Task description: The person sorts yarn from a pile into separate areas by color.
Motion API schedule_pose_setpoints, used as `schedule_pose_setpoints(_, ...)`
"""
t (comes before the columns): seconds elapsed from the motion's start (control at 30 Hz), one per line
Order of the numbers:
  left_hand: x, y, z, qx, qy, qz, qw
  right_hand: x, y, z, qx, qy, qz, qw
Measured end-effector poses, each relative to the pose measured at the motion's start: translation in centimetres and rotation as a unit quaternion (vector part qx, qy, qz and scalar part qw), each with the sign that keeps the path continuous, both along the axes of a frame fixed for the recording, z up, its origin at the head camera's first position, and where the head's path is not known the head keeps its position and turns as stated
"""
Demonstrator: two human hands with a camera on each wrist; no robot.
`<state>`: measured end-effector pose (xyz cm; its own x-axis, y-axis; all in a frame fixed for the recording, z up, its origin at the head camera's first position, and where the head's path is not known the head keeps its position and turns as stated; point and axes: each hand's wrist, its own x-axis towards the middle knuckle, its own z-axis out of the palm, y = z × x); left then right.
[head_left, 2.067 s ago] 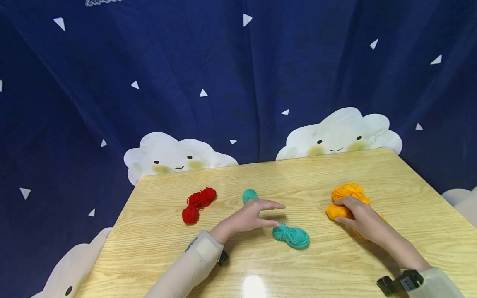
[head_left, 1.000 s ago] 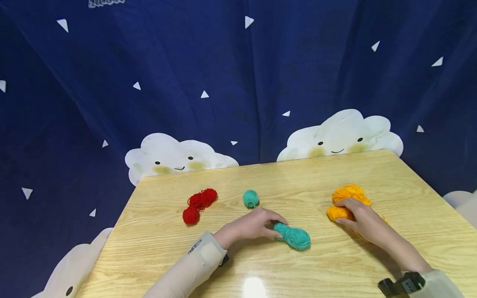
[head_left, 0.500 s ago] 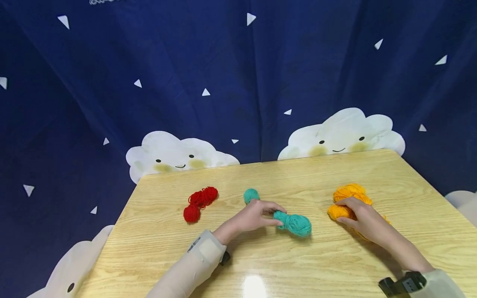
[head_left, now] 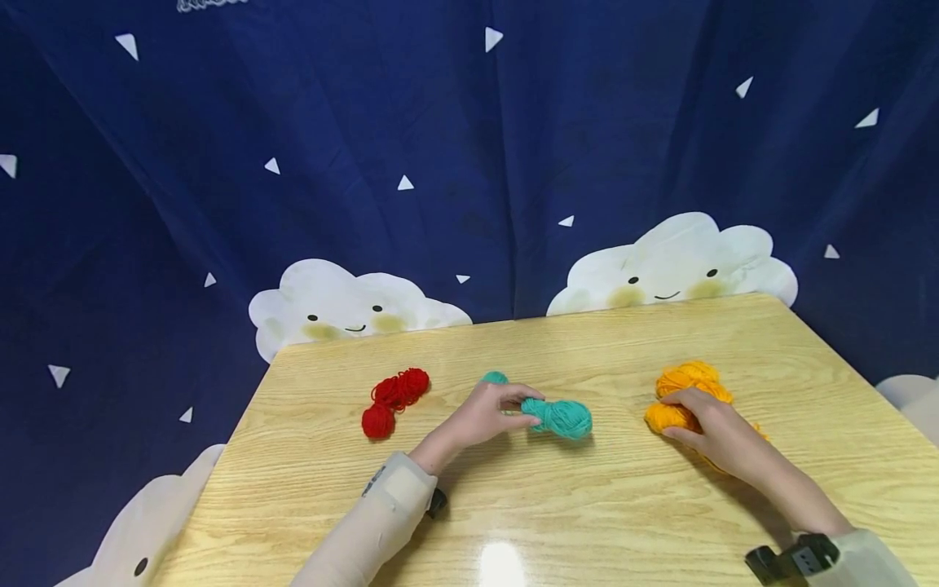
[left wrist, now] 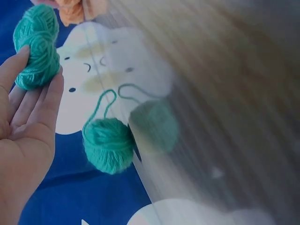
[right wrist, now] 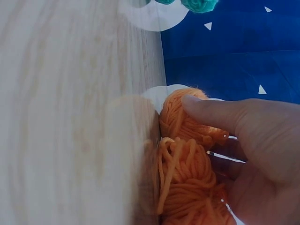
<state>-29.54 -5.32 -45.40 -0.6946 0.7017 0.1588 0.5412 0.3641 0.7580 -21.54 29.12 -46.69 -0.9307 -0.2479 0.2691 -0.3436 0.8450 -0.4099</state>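
My left hand (head_left: 487,416) pinches one end of a teal yarn skein (head_left: 563,418), narrowed at its middle, and holds it just above the table. In the left wrist view the thumb lies across that skein (left wrist: 37,51), with the fingers on its other side. Behind the hand sits a teal yarn ball (left wrist: 108,145), mostly hidden in the head view, with a loop of loose strand. On the right, my right hand (head_left: 715,428) grips an orange yarn ball (head_left: 666,418), thumb and fingers on either side. A second orange yarn bundle (head_left: 693,379) lies against it.
A red yarn ball (head_left: 377,421) and a red yarn skein (head_left: 400,389) lie together at the left of the wooden table (head_left: 587,522). Beyond the table's back edge hangs a dark blue curtain (head_left: 440,122) with clouds and triangles.
My left hand has come down onto the teal skein, pinched its end, lifted it and carried it away from me and slightly left. My right hand stays on the orange yarn.
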Motion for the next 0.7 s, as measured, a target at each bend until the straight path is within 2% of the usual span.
schedule_pose_setpoints(0.23,-0.16,-0.68,-0.01,-0.008,0.009,0.050,0.9987,-0.04,0.03,-0.04,-0.003,-0.002,-0.001,1.0000)
schedule_pose_setpoints(0.47,-0.31,-0.76,-0.03,0.006,0.011,0.095,0.9954,-0.06,0.03,-0.03,-0.005,-0.009,-0.005,0.9999)
schedule_pose_setpoints(0.6,-0.38,-0.74,-0.04,-0.004,0.026,0.125,0.9918,-0.07,0.03,-0.02,-0.005,-0.011,-0.006,0.9999)
schedule_pose_setpoints(0.7,-0.39,-0.71,-0.06,-0.016,0.037,0.136,0.9898,-0.08,0.05,-0.02,-0.006,-0.012,-0.005,0.9999)
